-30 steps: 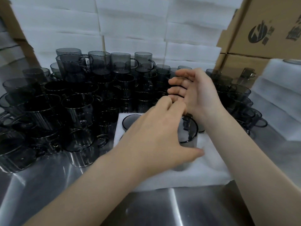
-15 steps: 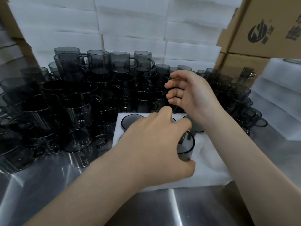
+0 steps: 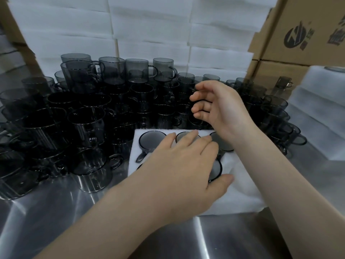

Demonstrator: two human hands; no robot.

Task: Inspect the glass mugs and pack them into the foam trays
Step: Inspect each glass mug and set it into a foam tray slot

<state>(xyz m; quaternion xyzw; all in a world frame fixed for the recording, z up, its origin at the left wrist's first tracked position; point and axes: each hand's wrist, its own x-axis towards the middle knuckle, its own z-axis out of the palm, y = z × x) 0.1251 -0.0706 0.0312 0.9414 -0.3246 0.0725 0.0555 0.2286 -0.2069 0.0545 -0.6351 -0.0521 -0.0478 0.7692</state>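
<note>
A steel surface (image 3: 242, 236) runs across the foreground, backed by stacks of white foam sheets (image 3: 149, 25), with cardboard boxes (image 3: 298, 34) at the right. More white foam (image 3: 317, 113) is piled at the right edge. A dense crowd of smoky grey glass mugs (image 3: 84, 124) stands on the surface, some stacked two high at the back.

Just in front of them lies a foam tray (image 3: 242, 184). Three mugs sit sunk in its far row: left (image 3: 151, 141), middle (image 3: 183, 136) and right (image 3: 222, 144).

The left hand (image 3: 179, 171) is spread flat over the tray, fingers stretched forward and apart. It covers most of a fourth mug (image 3: 217, 168), sunk in a nearer pocket. The thumb (image 3: 222, 181) lies by that mug's near rim, and nothing is gripped.

The right hand (image 3: 220, 107) hovers above the tray's far edge, fingers loosely curled and holding nothing.
</note>
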